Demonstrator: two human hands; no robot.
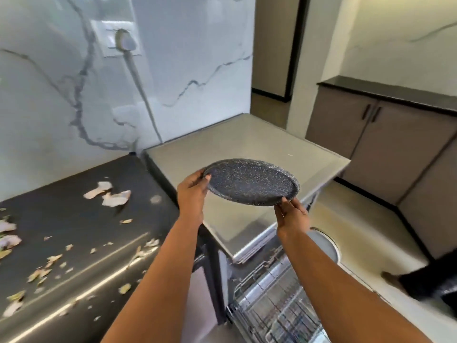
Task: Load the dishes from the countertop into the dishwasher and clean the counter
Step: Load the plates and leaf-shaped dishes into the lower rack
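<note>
While you stand at the counter's corner, both your hands hold one plate (252, 181) in the air, in the middle of the view. It is round, dark and speckled, tilted slightly so its upper face shows. Your left hand (191, 190) grips the plate's left rim, fingers curled round the edge with the thumb on top. Your right hand (291, 214) pinches the near right rim, thumb on top and fingers underneath.

Below and behind the plate sits the dishwasher (247, 149), a grey box with a flat top, standing against the marble wall (61, 82). Its wire rack (277, 300) is pulled out at the near right, under your right forearm; what lies in it is too blurred to tell. A pale round item (326, 243) shows just past the rack, partly hidden by your arm.

To the left runs the dark counter (74, 219), littered with scraps (108, 194) of peel and pale bits, thickest along the near left edge. A cord (138, 87) hangs down the wall from a socket (123, 40). Brown cabinets (371, 134) stand far right.
</note>
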